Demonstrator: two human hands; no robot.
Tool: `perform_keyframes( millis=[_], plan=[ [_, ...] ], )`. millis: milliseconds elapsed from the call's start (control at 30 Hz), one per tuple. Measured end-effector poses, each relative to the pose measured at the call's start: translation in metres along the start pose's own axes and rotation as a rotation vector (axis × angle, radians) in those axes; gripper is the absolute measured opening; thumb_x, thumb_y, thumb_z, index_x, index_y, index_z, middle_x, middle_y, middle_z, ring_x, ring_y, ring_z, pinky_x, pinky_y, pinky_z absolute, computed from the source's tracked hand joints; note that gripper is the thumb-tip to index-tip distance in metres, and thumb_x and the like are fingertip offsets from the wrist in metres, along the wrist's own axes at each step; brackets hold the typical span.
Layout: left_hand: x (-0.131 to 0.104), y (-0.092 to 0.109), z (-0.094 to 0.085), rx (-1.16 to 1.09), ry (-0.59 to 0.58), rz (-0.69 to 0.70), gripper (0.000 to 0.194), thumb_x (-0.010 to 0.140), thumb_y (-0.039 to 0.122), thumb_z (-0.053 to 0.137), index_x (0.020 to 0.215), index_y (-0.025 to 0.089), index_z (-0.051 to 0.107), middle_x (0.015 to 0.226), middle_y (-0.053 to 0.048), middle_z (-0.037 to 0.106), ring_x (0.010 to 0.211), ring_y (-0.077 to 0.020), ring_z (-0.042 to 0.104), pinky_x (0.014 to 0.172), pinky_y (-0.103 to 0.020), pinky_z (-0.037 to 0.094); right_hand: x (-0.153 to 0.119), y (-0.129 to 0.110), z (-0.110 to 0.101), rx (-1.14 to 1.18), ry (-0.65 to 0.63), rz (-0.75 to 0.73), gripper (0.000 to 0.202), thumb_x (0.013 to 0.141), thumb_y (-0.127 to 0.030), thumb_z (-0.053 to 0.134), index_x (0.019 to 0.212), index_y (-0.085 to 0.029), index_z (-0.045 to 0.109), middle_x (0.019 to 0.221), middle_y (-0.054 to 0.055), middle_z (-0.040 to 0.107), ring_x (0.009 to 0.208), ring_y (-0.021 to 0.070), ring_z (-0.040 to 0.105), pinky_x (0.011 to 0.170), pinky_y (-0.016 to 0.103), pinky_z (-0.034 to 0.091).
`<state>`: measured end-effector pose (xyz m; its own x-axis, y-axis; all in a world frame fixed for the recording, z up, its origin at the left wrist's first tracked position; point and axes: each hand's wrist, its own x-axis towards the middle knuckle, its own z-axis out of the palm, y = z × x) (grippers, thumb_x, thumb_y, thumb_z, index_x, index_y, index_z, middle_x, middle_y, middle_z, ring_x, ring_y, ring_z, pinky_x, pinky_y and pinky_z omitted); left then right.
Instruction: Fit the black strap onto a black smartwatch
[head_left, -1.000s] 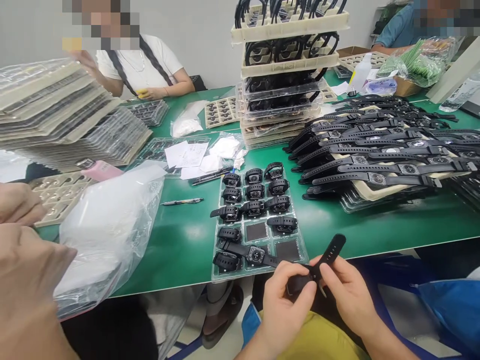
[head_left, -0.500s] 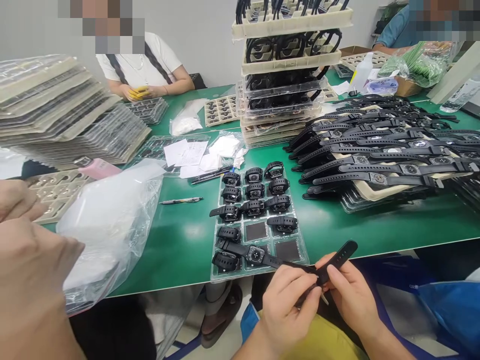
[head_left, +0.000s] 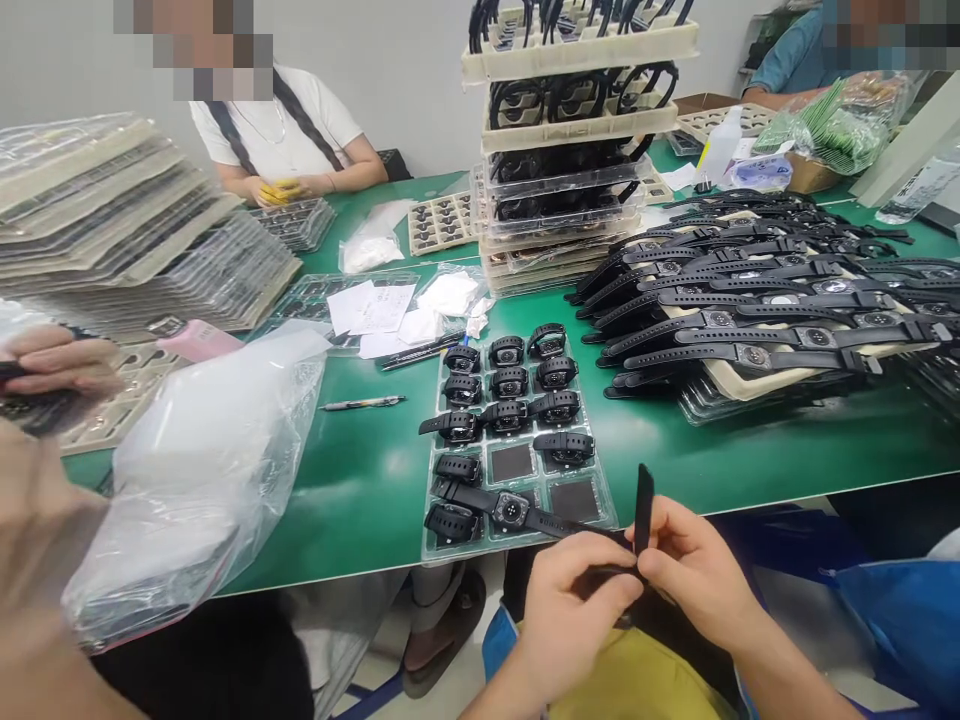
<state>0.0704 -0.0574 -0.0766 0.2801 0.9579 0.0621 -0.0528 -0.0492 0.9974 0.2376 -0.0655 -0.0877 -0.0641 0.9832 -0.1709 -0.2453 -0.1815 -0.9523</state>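
Observation:
My left hand [head_left: 577, 605] and my right hand [head_left: 694, 565] meet just off the table's front edge, both pinching a black watch strap [head_left: 644, 505]. One strap end sticks up between the fingers; the rest is mostly hidden by my hands. Beside my left hand, a watch with its strap laid out [head_left: 512, 510] lies across the front of a clear plastic tray [head_left: 429, 545]. Its strap reaches toward my fingers. Looped black watches [head_left: 452, 522] fill many of the tray's compartments, while a few show dark square bottoms.
Many watches with flat straps [head_left: 814, 337] are piled on trays at right. Tall tray stacks stand behind [head_left: 577, 130] and at left [head_left: 142, 240]. A plastic bag [head_left: 202, 440] and a pen [head_left: 364, 403] lie left. A co-worker's hand [head_left: 67, 365] is at far left; another person sits opposite.
The strap end in my hands has swung from slanting right to nearly upright, and my right fingers have shifted left. At far left the co-worker's hands have moved, now showing a dark object, and the bag has shifted.

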Motion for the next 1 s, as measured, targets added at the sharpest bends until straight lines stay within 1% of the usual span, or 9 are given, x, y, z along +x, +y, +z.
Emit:
perform_keyframes(
  millis=[100, 167, 233, 400, 533, 667, 767, 867, 1000],
  plan=[
    [-0.001, -0.001, 0.005, -0.451, 0.066, -0.347, 0.028, 0.076, 0.032, 0.09, 0.092, 0.021, 0.07, 0.078, 0.001, 0.071, 0.068, -0.0118, 0.063, 0.066, -0.02, 0.049, 0.012, -0.008, 0.006, 0.077, -0.023, 0.058, 0.055, 0.074, -0.057, 0.089, 0.065, -0.02, 0.05, 0.058, -0.007, 0.048, 0.052, 0.0088, 0.041, 0.05, 0.02, 0.033],
    [-0.001, -0.003, 0.007, -0.65, 0.056, -0.485, 0.037, 0.074, 0.039, 0.091, 0.094, 0.02, 0.066, 0.073, 0.003, 0.067, 0.062, -0.0092, 0.058, 0.061, -0.018, 0.045, 0.018, -0.009, 0.011, 0.126, -0.091, 0.144, 0.059, 0.076, -0.063, 0.084, 0.066, -0.021, 0.043, 0.055, -0.008, 0.046, 0.048, 0.0093, 0.045, 0.048, 0.021, 0.034],
    [0.0, -0.004, 0.006, -0.736, 0.034, -0.55, 0.038, 0.074, 0.04, 0.091, 0.092, 0.019, 0.065, 0.068, 0.003, 0.063, 0.059, -0.0079, 0.054, 0.058, -0.017, 0.042, 0.021, -0.008, 0.014, 0.14, -0.139, 0.204, 0.06, 0.08, -0.068, 0.078, 0.067, -0.022, 0.042, 0.054, -0.007, 0.048, 0.046, 0.0104, 0.049, 0.047, 0.021, 0.034],
    [0.001, -0.008, 0.004, -0.816, -0.007, -0.573, 0.037, 0.075, 0.04, 0.091, 0.085, 0.016, 0.064, 0.07, 0.001, 0.065, 0.061, -0.0083, 0.056, 0.058, -0.016, 0.041, 0.019, -0.007, 0.014, 0.064, -0.122, 0.213, 0.059, 0.088, -0.071, 0.067, 0.066, -0.02, 0.047, 0.055, -0.005, 0.05, 0.047, 0.0089, 0.045, 0.046, 0.02, 0.031],
    [-0.001, -0.012, 0.007, -0.874, -0.002, -0.581, 0.038, 0.072, 0.037, 0.092, 0.088, 0.016, 0.064, 0.075, 0.001, 0.065, 0.066, -0.009, 0.06, 0.061, -0.017, 0.044, 0.019, -0.014, 0.016, 0.044, -0.072, 0.165, 0.059, 0.082, -0.064, 0.078, 0.061, -0.02, 0.045, 0.056, -0.005, 0.05, 0.051, 0.0089, 0.044, 0.049, 0.021, 0.036],
    [-0.003, -0.012, 0.009, -0.865, -0.039, -0.552, 0.049, 0.061, 0.032, 0.098, 0.088, 0.017, 0.061, 0.082, 0.001, 0.068, 0.069, -0.0109, 0.064, 0.062, -0.019, 0.051, 0.019, -0.016, 0.018, 0.01, -0.046, 0.131, 0.057, 0.08, -0.061, 0.081, 0.058, -0.019, 0.049, 0.058, -0.003, 0.054, 0.054, 0.0103, 0.047, 0.052, 0.022, 0.042],
    [-0.002, -0.011, 0.01, -0.806, -0.08, -0.507, 0.054, 0.057, 0.027, 0.101, 0.09, 0.018, 0.059, 0.084, 0.0, 0.07, 0.068, -0.0135, 0.068, 0.063, -0.025, 0.058, 0.016, -0.012, 0.019, 0.035, -0.077, 0.157, 0.053, 0.08, -0.059, 0.081, 0.061, -0.019, 0.053, 0.058, -0.004, 0.055, 0.047, 0.0083, 0.044, 0.042, 0.02, 0.038],
    [-0.001, -0.013, 0.011, -0.796, -0.083, -0.441, 0.051, 0.063, 0.029, 0.099, 0.085, 0.018, 0.055, 0.079, 0.002, 0.07, 0.064, -0.0143, 0.071, 0.063, -0.027, 0.061, 0.013, -0.009, 0.019, 0.071, -0.105, 0.236, 0.05, 0.082, -0.062, 0.078, 0.067, -0.019, 0.055, 0.056, -0.007, 0.051, 0.036, 0.0047, 0.033, 0.031, 0.018, 0.024],
    [-0.003, -0.02, 0.011, -0.867, -0.068, -0.441, 0.045, 0.077, 0.035, 0.091, 0.083, 0.02, 0.049, 0.075, 0.004, 0.067, 0.056, -0.0111, 0.068, 0.054, -0.021, 0.056, 0.013, -0.01, 0.02, 0.072, -0.067, 0.196, 0.051, 0.085, -0.063, 0.075, 0.068, -0.019, 0.055, 0.057, -0.006, 0.051, 0.04, 0.0062, 0.041, 0.036, 0.018, 0.033]
  ],
)
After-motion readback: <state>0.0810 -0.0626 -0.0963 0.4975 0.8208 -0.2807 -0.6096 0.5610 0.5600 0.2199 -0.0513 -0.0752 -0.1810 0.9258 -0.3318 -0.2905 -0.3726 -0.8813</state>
